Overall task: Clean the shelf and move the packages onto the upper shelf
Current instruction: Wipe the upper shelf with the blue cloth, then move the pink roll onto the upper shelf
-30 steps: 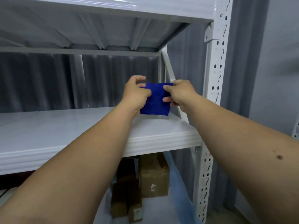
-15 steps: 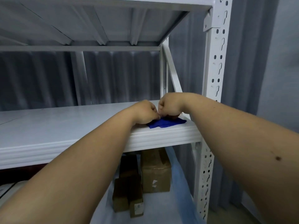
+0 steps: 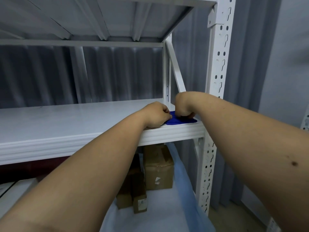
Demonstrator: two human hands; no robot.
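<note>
We start at nine o'clock, where the white shelf [image 3: 58, 118] runs bare and pale toward the middle of the view, which we judge is why the wiping has been set up at its far right end: from there the cloth can be drawn back across the whole board. Moving toward the centre, our left hand [image 3: 154, 114] rests low on the front edge of the shelf with its fingers curled, pinching the left edge of the blue cloth [image 3: 179, 121]. The cloth, one only, lies flat on the shelf at about three o'clock of the board, tucked into the front right corner just beside the upright post [image 3: 217, 81]. Our right hand [image 3: 184, 106] is bent down at the wrist over it, fingers curled onto the fabric; we take it that both hands pinch the cloth to square it or fold it into a pad before wiping, though how the fingertips lie is partly hidden. Below, at six o'clock, the packages wait on the lower shelf: we count one larger brown carton [image 3: 158, 168] and, to its left and nearer us, two smaller cartons [image 3: 132, 195] standing close together, so three in plain sight, with more perhaps hidden behind our forearms. They sit there untouched, we judge, because the upper board must be cleaned first.
</note>
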